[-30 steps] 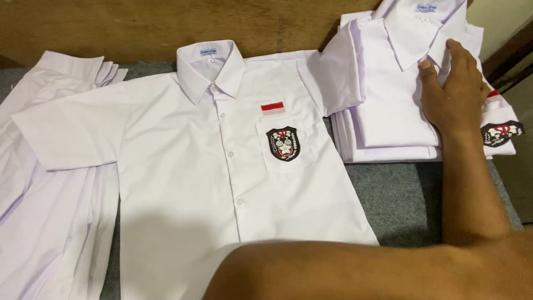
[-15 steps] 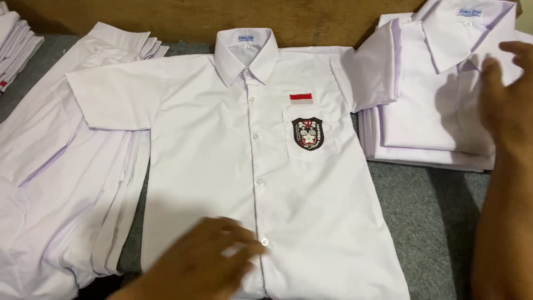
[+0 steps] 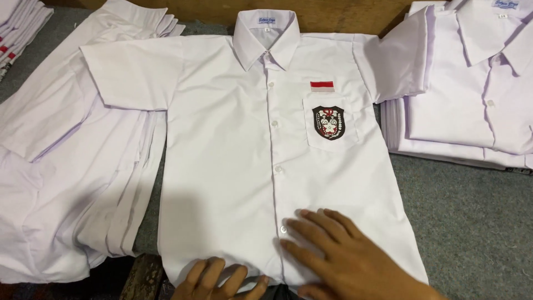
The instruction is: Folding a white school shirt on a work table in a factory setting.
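A white short-sleeved shirt [image 3: 233, 166] lies flat and face up in the middle of the grey surface [image 3: 472, 222], buttoned, with a dark badge [image 3: 328, 122] on the chest pocket and a small red and white patch [image 3: 322, 85] above it. The right hand [image 3: 350, 258] rests palm down on the lower front of the shirt with the fingers [image 3: 313, 222] stretched and a little spread, holding nothing, and the left hand [image 3: 219, 280] lies at the bottom hem with its fingers slightly apart, touching the cloth. Stacks of other white shirts lie on the left [image 3: 61, 166] and on the right [image 3: 466, 100].
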